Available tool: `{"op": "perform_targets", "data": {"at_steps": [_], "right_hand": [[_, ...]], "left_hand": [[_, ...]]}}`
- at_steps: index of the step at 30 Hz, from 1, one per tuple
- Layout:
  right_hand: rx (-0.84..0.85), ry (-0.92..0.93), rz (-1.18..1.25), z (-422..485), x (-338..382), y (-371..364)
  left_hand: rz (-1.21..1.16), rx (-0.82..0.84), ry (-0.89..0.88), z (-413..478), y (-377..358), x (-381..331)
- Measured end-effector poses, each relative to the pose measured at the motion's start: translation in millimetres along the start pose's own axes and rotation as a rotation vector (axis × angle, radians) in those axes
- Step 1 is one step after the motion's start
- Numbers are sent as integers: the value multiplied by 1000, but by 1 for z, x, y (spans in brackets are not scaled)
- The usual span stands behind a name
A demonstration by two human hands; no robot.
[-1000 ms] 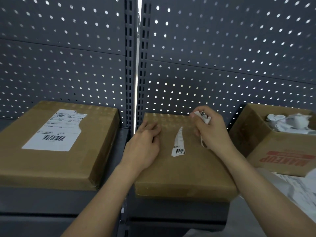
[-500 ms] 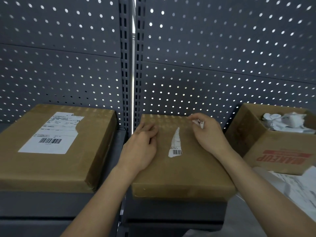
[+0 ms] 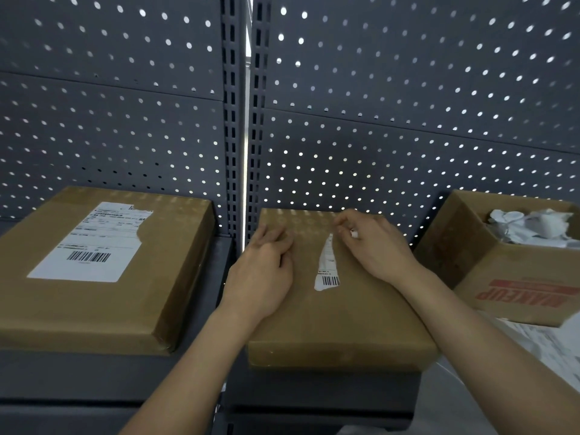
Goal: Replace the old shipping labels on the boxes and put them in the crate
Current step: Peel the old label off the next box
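Observation:
A flat brown box [image 3: 339, 324] lies on the grey shelf in front of me. A narrow torn strip of old label [image 3: 326, 265] with a barcode still sticks to its top. My left hand [image 3: 266, 271] rests on the box's left side, fingers loosely bent. My right hand [image 3: 373, 243] is at the strip's upper end, fingers curled, with a torn scrap of white label [image 3: 354, 233] showing in its fingers. A second, larger brown box [image 3: 103, 296] lies to the left with a mostly whole white label [image 3: 94, 243], its upper right corner torn off.
An open carton [image 3: 502, 277] printed MAKEUP stands at the right, holding crumpled white label scraps [image 3: 530, 227]. White sheets [image 3: 552, 343] lie in front of it. Perforated grey panels [image 3: 376, 120] close the back; an upright post [image 3: 238, 120] divides the two shelf bays.
My right hand, holding the peeled label piece, has dropped back to the box top at the strip's upper end. The left hand has stayed in place.

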State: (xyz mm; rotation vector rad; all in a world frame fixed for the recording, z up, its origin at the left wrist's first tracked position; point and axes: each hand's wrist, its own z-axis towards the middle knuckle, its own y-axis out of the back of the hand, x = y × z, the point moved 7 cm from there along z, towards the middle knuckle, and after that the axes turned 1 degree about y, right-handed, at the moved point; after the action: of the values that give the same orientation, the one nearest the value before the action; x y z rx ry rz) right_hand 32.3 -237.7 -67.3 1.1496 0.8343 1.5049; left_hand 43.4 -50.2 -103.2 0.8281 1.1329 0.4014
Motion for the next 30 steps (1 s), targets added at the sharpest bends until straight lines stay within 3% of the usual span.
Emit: {"op": "perform_targets", "data": {"at_steps": [14,26,30], "right_hand": [[-21,170,-365,11,-1,-26],[-50,188,-237,11,-5,-23],[-36,176,-292,13,-7,-28]], "left_hand": [[3,-9,11,-1,2,-1],[-3,-11,6,-1,2,-1],[-10,-12,0,0,1,0]]}}
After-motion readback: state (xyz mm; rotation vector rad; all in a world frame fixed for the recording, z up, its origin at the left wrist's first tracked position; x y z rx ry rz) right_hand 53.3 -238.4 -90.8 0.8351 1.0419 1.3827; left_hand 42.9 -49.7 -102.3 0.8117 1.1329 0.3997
